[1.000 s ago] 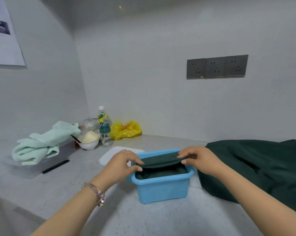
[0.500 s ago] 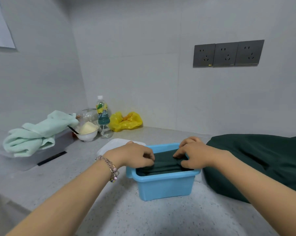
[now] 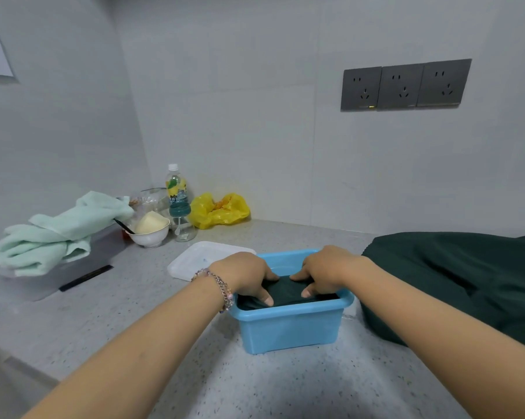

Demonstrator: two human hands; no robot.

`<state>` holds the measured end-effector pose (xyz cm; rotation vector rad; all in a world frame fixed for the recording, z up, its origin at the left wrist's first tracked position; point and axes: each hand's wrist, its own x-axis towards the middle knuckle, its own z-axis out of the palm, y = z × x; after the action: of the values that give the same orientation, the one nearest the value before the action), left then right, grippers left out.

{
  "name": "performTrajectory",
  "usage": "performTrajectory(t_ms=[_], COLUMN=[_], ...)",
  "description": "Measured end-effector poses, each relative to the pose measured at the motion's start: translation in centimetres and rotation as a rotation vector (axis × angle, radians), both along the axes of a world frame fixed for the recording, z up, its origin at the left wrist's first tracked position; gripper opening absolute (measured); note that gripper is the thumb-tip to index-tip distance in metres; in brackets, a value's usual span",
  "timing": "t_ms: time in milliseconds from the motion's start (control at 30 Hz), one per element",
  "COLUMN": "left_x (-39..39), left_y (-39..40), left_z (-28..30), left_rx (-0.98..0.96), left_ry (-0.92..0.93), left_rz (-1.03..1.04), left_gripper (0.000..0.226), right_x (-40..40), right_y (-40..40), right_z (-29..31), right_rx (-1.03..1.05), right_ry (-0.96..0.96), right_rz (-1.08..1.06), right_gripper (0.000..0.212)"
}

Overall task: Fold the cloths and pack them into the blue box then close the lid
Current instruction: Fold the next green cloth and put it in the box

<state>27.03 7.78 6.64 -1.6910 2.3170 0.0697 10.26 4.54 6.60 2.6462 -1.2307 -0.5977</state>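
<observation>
Since a second ago, the folded dark green cloth (image 3: 288,293) has gone from being held above the rim to lying down inside the small blue plastic box (image 3: 288,329), and both hands have followed it in. The left hand (image 3: 246,275) presses on the cloth's left part with fingers bent downward, fingertips on the fabric; the right hand (image 3: 321,272) does the same on the right part. Whether the fingers merely push or also pinch a fold cannot be told. I judge this as the tamping-down step: one more cloth is packed, and the lid is not yet on.

The box stands on the speckled grey stone counter (image 3: 255,385) just ahead of the person, its long axis running from 9 o'clock to 3 o'clock, open side up. The folded cloth lies flat along that same axis, nearly level with the rim.

At 3 o'clock of the box, just beside it, lies a large loose dark green cloth (image 3: 454,279), still unfolded. At 11 o'clock, just behind the box, the flat white plastic lid (image 3: 201,257) rests on the counter. Farther off at 10 o'clock a mint green towel (image 3: 56,234) is heaped on a clear plastic bin (image 3: 37,282).
</observation>
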Motion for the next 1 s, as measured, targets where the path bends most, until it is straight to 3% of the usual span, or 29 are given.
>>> performTrajectory(t_ms=[167,500,700,1000], left_x=[-0.1,2.1,2.3,1.4], left_y=[-0.6,1.0,1.6,3.1], left_z=[-0.5,-0.1,-0.5,-0.3], left_rx=[0.006,-0.06,-0.143,-0.251], left_ry=[-0.04,0.081,0.229,0.411], left_rz=[-0.01,0.011,0.062,0.072], left_gripper=[0.064,0.049,0.043,0.037], right_x=[0.1,-3.1,-3.3,-3.5], right_y=[0.0,-0.1,-0.2,1.6], right_z=[-0.8,-1.2,-1.8,-0.8], right_rx=[-0.08,0.058,0.158,0.004], right_ry=[0.027,-0.341,-0.59,-0.721], right_rz=[0.032,-0.11,-0.236,-0.148], right_gripper=[0.054,0.039,0.044,0.039])
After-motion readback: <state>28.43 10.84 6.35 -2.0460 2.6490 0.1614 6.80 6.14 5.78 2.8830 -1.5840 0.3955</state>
